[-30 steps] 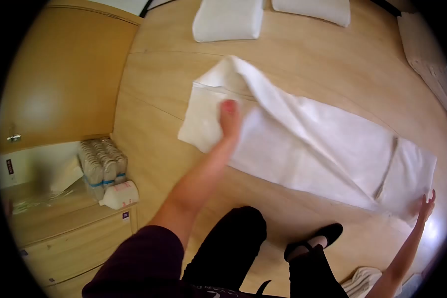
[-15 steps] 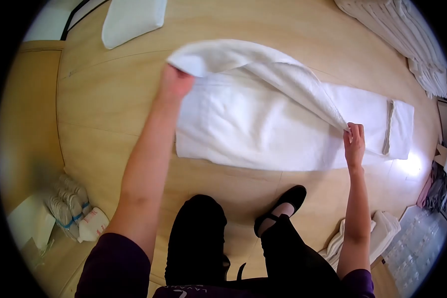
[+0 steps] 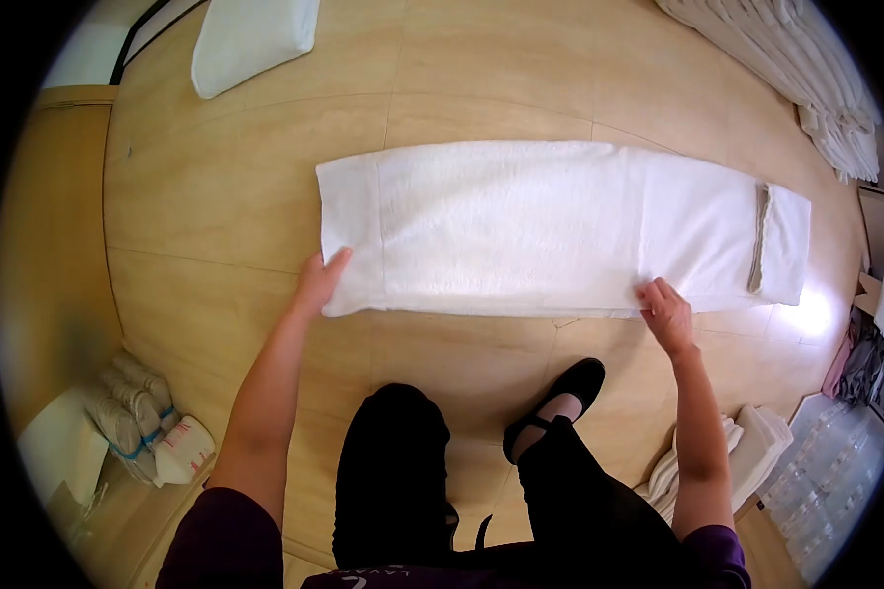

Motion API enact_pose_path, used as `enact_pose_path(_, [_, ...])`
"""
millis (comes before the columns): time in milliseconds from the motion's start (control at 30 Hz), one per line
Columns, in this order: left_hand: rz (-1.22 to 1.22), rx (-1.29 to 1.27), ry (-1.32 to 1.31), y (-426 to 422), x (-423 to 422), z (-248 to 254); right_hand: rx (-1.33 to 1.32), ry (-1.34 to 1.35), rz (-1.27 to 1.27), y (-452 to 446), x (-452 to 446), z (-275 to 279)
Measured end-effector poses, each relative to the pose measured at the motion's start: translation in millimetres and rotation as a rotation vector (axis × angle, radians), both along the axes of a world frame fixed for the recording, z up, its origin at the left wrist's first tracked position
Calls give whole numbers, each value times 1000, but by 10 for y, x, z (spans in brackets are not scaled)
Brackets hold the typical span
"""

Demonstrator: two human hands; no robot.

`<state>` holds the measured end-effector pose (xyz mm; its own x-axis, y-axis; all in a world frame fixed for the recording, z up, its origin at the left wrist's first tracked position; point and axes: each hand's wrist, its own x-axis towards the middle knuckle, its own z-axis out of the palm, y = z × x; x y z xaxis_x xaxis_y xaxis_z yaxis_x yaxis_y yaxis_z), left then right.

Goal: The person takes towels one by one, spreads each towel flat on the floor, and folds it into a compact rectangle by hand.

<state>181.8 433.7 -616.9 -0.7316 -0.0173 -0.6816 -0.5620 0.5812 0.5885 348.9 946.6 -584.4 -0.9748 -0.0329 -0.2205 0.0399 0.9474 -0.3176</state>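
A long white towel (image 3: 501, 226) lies folded lengthwise on the wooden floor (image 3: 462, 108), with a narrow folded flap at its right end. At the towel's lower left edge, my left hand (image 3: 322, 280) grips the cloth, thumb on top and the other fingers hidden beneath. My right hand (image 3: 664, 306) pinches the near edge of the towel right of the middle, fingers curled together.
A folded white cloth (image 3: 255, 44) lies at the upper left, and pleated white fabric (image 3: 786, 59) at the upper right. Wrapped packs (image 3: 133, 407) and a white container (image 3: 184, 450) sit lower left. Folded cloths (image 3: 751, 452) and clear plastic packaging (image 3: 825, 481) are lower right.
The raised upper layer of the towel has come down flat toward me. My left hand has moved down with its corner, and my right hand has moved slightly down and left.
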Motion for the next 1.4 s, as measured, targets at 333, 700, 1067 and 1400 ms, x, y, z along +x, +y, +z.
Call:
enact_pose_path(333, [-138,-483,669,169,391,-246,162,47,79,-40,190,-96])
enact_pose_path(700, [-186,-1626,341,-1761,-375,152,33,220,-153,115,-171,86])
enact_pose_path(1067, [-19,483,-179,2299,312,142,161,241,-400,-27,-580,-540])
enact_pose_path(1400, [-141,479,20,2385,273,-203,226,195,-33,-556,-719,-471])
